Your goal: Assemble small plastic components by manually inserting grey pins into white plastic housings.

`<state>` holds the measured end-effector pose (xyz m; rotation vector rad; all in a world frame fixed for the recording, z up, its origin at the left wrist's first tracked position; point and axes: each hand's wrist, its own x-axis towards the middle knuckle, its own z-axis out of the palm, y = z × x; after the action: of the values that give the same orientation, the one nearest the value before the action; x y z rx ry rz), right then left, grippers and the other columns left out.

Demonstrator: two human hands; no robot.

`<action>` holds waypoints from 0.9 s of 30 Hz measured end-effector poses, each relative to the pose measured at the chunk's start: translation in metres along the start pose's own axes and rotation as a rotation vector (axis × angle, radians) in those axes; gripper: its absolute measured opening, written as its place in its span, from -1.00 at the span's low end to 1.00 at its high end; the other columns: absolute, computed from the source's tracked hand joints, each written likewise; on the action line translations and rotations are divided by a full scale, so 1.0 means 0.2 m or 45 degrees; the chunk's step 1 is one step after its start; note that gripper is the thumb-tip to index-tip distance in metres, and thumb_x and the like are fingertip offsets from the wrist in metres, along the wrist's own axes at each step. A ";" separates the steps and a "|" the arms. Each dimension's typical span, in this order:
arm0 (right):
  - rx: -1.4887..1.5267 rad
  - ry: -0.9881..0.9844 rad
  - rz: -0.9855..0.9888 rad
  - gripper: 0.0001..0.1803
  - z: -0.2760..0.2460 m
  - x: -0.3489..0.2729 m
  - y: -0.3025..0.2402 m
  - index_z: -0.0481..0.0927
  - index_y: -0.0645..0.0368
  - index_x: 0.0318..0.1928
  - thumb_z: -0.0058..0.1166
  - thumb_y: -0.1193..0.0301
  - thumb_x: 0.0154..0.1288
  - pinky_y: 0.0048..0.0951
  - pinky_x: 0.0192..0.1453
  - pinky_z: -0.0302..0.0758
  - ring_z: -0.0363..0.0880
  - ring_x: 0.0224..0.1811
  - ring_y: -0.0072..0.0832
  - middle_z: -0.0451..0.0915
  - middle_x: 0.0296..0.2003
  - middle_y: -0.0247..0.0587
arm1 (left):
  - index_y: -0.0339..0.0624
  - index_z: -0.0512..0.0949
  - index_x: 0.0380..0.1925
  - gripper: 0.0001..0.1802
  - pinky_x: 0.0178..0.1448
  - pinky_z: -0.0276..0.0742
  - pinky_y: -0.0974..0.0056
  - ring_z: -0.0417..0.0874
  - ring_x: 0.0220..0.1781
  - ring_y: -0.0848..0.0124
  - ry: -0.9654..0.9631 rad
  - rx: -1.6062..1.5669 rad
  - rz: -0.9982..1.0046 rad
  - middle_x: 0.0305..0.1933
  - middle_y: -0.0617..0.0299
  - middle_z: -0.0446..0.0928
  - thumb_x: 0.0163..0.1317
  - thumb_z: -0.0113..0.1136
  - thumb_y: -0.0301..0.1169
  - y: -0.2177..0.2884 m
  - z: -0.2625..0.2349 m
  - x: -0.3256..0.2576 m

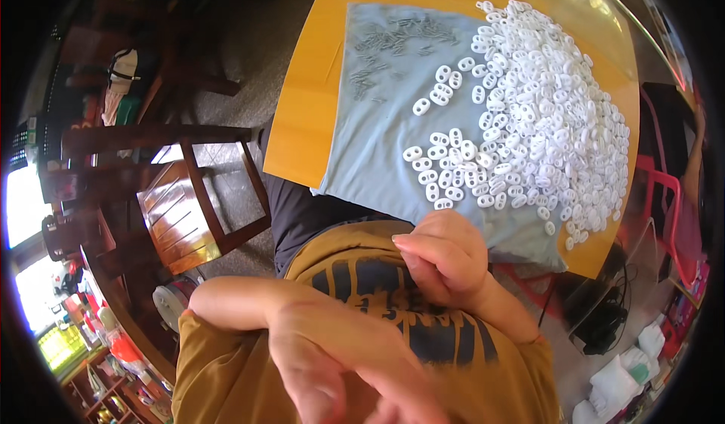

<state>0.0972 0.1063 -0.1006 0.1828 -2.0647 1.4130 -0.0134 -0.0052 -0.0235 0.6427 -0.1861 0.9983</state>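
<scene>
A dark wooden chair with a slatted reddish seat [177, 216] stands at the left, beside the round, light yellow wooden desk [310, 114]. The left hand [332, 356] hangs blurred low in the picture, in front of the mustard-yellow shirt [226, 371], well short of the desk; its fingers look loosely spread, but whether its grip holds anything cannot be told. On the desk lies a pale blue-grey cloth [377, 137], with a scatter of small grey metal springs [385, 46] near its far left corner. The right hand [445, 258] sits at the near edge of the cloth, fingers curled into a narrow grip; what is inside it is hidden. Just beyond it lie loose white two-holed oval plastic pieces [453, 171], running into a large heap of the same pieces [551, 114] at the cloth's right side.
</scene>
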 end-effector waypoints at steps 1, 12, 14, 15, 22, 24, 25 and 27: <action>-0.010 0.009 0.009 -0.80 0.00 -0.01 0.01 0.53 0.28 -0.25 0.09 0.65 0.05 -0.42 -0.45 0.38 0.45 -0.55 -0.36 0.51 -0.52 -0.22 | -0.46 0.35 0.06 -0.20 -0.07 0.44 0.35 0.53 -0.11 0.32 -0.018 0.251 0.024 -0.14 0.04 0.49 0.19 0.01 0.16 -0.01 -0.02 -0.06; -0.209 0.087 0.009 -0.76 -0.15 -0.02 0.07 0.56 0.28 -0.24 0.10 0.67 -0.01 -0.45 -0.48 0.31 0.42 -0.60 -0.42 0.49 -0.56 -0.32 | -0.27 0.53 -0.43 -0.93 -0.42 0.41 0.26 0.54 -0.47 0.21 1.720 2.274 0.084 -0.50 0.11 0.51 0.04 0.20 -0.57 0.05 -0.22 -0.13; -0.265 0.115 0.015 -0.76 -0.18 -0.04 0.07 0.56 0.29 -0.24 0.10 0.68 0.00 -0.46 -0.47 0.30 0.42 -0.58 -0.42 0.50 -0.55 -0.32 | -0.28 0.53 -0.41 -0.90 -0.37 0.43 0.23 0.54 -0.45 0.19 1.690 2.467 0.145 -0.48 0.12 0.52 0.04 0.23 -0.54 0.07 -0.28 -0.14; -0.293 0.135 0.031 -0.77 -0.20 -0.05 0.07 0.56 0.29 -0.24 0.10 0.68 0.01 -0.46 -0.47 0.30 0.42 -0.58 -0.42 0.50 -0.54 -0.31 | -0.28 0.53 -0.41 -0.90 -0.37 0.43 0.23 0.54 -0.45 0.19 1.680 2.463 0.140 -0.48 0.12 0.52 0.04 0.23 -0.54 0.06 -0.29 -0.14; -0.363 0.314 0.092 -0.79 -0.28 -0.15 0.10 0.56 0.31 -0.24 0.07 0.69 0.05 -0.47 -0.51 0.28 0.39 -0.58 -0.43 0.49 -0.55 -0.26 | -0.18 0.55 -0.20 -0.67 0.03 0.36 0.09 0.50 -0.03 0.14 1.430 2.956 -0.332 -0.08 0.10 0.51 -0.06 0.27 -0.49 0.00 -0.36 -0.13; -0.353 0.361 0.157 -0.79 -0.30 -0.18 0.11 0.55 0.31 -0.23 0.06 0.70 0.05 -0.46 -0.51 0.30 0.40 -0.58 -0.43 0.50 -0.54 -0.24 | -0.18 0.56 -0.16 -0.63 0.09 0.32 0.06 0.47 0.05 0.12 1.367 2.992 -0.478 -0.01 0.07 0.48 -0.07 0.26 -0.49 -0.01 -0.38 -0.13; -0.355 0.366 0.166 -0.79 -0.30 -0.19 0.11 0.55 0.31 -0.23 0.06 0.70 0.05 -0.46 -0.51 0.30 0.40 -0.58 -0.43 0.50 -0.54 -0.24 | -0.18 0.56 -0.17 -0.63 0.10 0.31 0.05 0.46 0.07 0.11 1.408 2.993 -0.466 0.00 0.08 0.48 -0.09 0.27 -0.49 -0.02 -0.38 -0.14; -0.346 0.395 0.211 -0.79 -0.30 -0.20 0.12 0.55 0.32 -0.23 0.05 0.70 0.07 -0.46 -0.48 0.33 0.41 -0.57 -0.42 0.51 -0.52 -0.23 | -0.18 0.56 -0.18 -0.62 0.11 0.29 0.05 0.45 0.09 0.11 1.444 2.989 -0.459 0.00 0.08 0.48 -0.10 0.28 -0.49 -0.03 -0.39 -0.13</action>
<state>0.1426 0.1606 -0.1278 -0.3074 -2.0156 1.1516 -0.0337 0.0186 -0.0999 1.8440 2.3430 0.6437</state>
